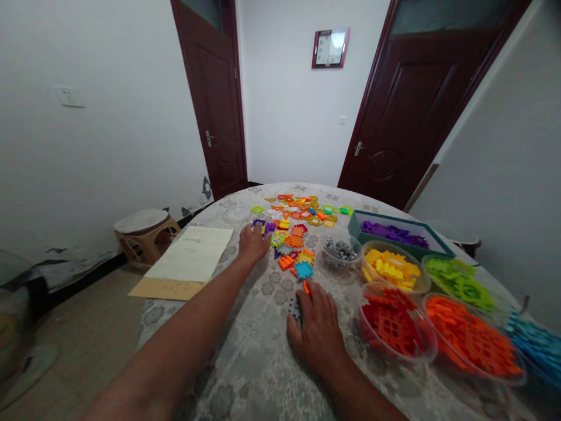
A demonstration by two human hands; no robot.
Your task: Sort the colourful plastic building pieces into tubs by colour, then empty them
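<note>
My left hand (pixel 253 242) reaches over the left edge of a pile of toothed plastic building pieces, its fingers apart. Its fingertips are at a purple piece (pixel 269 228); a firm grip does not show. Nearer to me, my right hand (pixel 319 320) rests low over the table, palm down. A grey piece with dark dots (pixel 293 309) lies between its thumb and index finger. An orange piece (pixel 306 286) shows at the right fingertips. Just beyond lie a blue toothed piece (pixel 304 269), an orange block (pixel 286 262) and a red-orange toothed piece (pixel 297 240).
Clear tubs of grey (pixel 342 250), yellow (pixel 391 269), red (pixel 393 321), orange (pixel 473 338) and green pieces (pixel 458 282) stand on the right. Behind them is a box with purple pieces (pixel 357 225). Paper sheets (pixel 193 251) lie at left, with a stool (pixel 146 222) beyond.
</note>
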